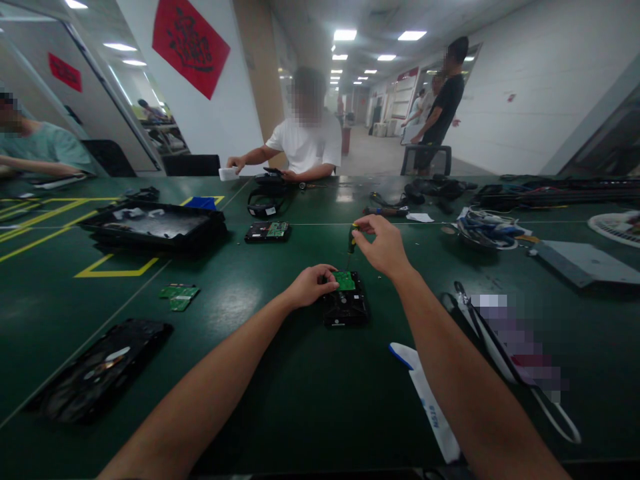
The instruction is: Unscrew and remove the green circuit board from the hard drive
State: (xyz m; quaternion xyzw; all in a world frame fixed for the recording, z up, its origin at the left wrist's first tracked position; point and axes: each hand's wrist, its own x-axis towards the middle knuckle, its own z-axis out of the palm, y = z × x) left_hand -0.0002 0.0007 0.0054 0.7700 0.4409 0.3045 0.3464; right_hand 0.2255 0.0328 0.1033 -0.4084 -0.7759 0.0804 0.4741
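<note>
Right hand (383, 243) pinches screwdriver (353, 245); left hand (311, 285) at green board (345, 281), can't tell if gripping. Hard drive (346, 309) under left fingertips.

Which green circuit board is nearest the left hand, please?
The green circuit board on the hard drive beneath the screwdriver; the others lie farther left, untouched.

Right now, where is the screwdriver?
In the head view, the screwdriver is just right of centre, held by the right hand, its shaft pointing down toward the green board.
</note>
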